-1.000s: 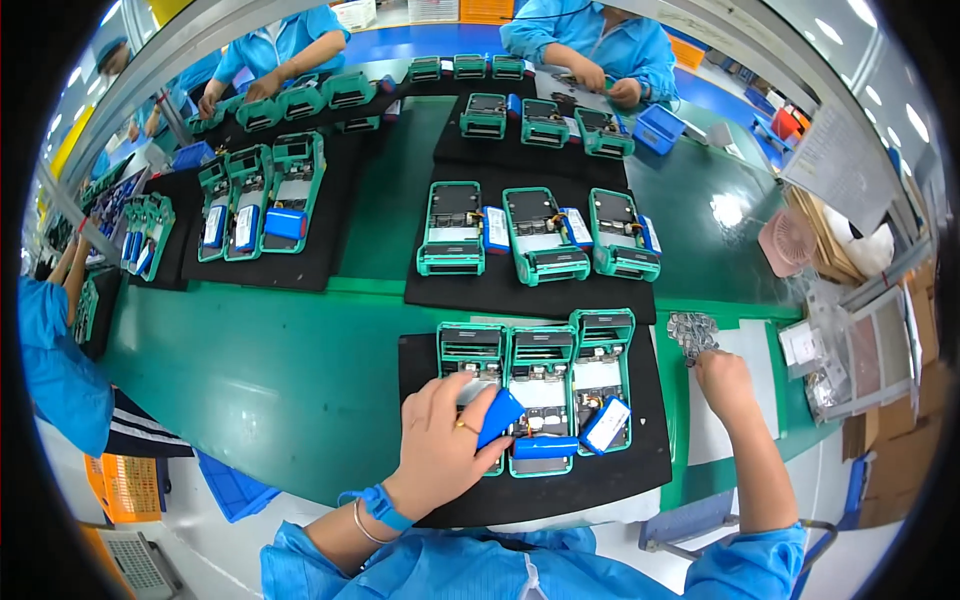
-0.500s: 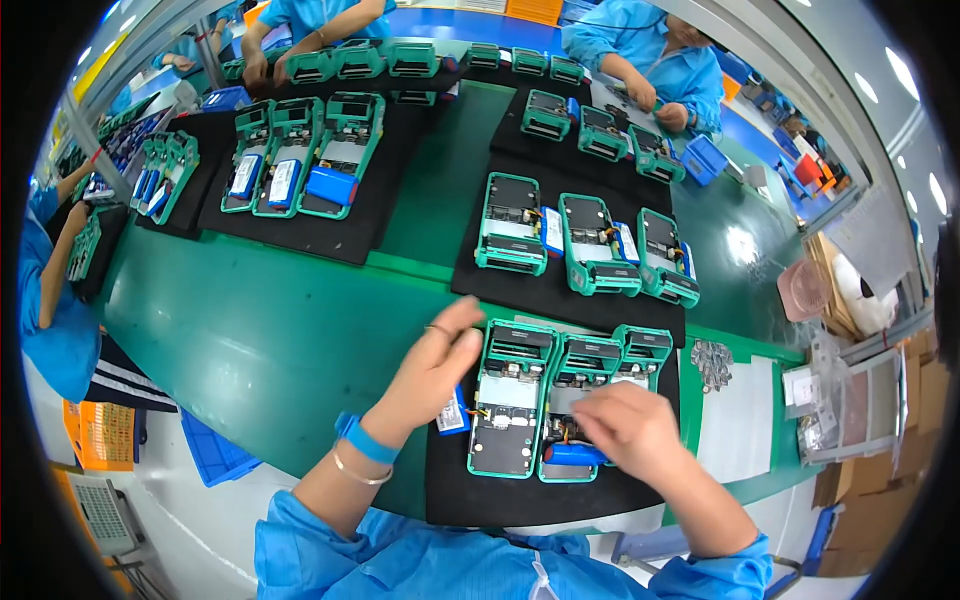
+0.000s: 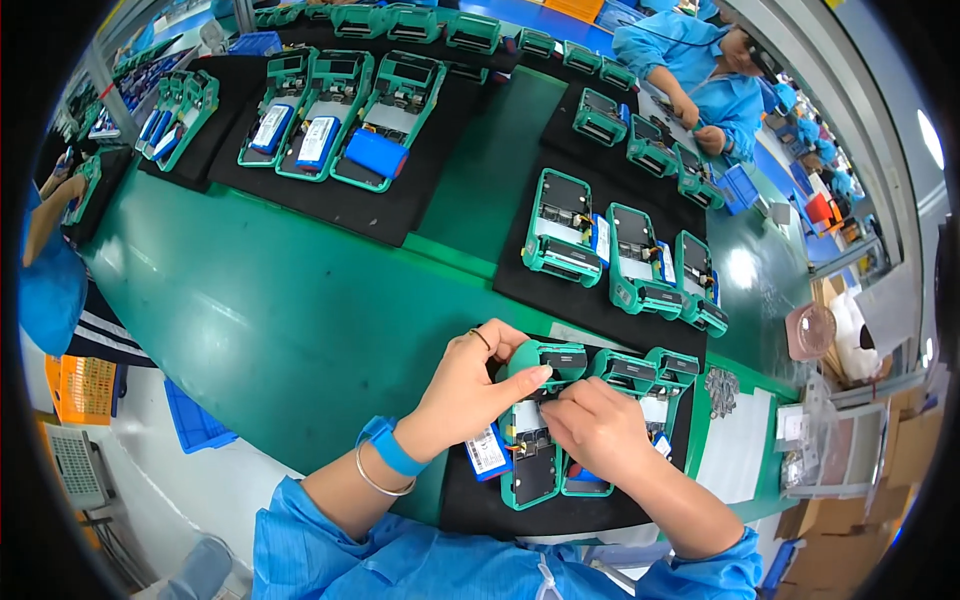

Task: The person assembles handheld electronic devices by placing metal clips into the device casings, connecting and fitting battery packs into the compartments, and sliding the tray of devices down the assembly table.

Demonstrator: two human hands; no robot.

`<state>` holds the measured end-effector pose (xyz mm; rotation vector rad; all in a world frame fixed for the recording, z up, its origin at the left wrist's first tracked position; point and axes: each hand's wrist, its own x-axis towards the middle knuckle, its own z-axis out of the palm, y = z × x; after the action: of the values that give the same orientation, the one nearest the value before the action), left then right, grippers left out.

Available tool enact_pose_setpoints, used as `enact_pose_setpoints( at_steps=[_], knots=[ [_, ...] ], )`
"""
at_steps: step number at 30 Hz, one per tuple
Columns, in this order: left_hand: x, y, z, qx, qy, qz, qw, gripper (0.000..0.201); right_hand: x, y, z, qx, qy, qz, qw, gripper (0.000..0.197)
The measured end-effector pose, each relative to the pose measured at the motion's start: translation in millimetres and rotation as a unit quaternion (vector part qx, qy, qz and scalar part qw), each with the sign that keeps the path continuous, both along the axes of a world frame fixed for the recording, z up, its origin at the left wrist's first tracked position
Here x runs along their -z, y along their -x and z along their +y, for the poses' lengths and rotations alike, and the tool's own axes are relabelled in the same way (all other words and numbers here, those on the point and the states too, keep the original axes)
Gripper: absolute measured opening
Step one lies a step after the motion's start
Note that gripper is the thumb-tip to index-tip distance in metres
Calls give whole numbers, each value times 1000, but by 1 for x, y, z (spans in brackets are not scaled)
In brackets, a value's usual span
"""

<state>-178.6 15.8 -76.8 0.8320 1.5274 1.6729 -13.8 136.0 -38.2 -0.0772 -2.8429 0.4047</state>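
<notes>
Directly in front of me, three green-framed open device housings lie side by side on a black mat. My left hand (image 3: 468,388) is closed around the upper end of the leftmost housing (image 3: 531,478), its thumb across the front and its fingers at the far edge. Over the middle of that housing, my right hand (image 3: 608,430) has its fingers pinched together; whatever is between the fingertips is hidden. A blue battery pack (image 3: 488,453) with a white label lies beside the housing's left edge. The middle housing (image 3: 626,370) and right housing (image 3: 674,368) are partly covered by my right hand.
Beyond, a second black mat (image 3: 515,285) bears more open housings with blue batteries. Another group of housings (image 3: 340,100) rests at the far left. A pile of small grey parts (image 3: 721,391) and a white sheet (image 3: 735,450) lie at the right. Co-workers sit across and left.
My left hand has moved right onto the leftmost housing's upper end. My right hand has shifted left from the middle housing to the leftmost one. The view has tilted slightly.
</notes>
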Motion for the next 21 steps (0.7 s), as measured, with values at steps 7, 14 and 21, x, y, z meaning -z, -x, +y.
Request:
enact_pose_setpoints(
  at_steps=[7,14,21],
  knots=[
    [1,1,-1,-2,8,25,1000,39,0,3,-1,3,-16,-2,1000,18],
    [-1,1,-1,-14,-1,91,996,37,1,3,-1,14,-34,-7,999,16],
    [0,0,-2,-14,-5,73,997,36,-8,4,-4,-30,-98,-30,994,19]
  ],
)
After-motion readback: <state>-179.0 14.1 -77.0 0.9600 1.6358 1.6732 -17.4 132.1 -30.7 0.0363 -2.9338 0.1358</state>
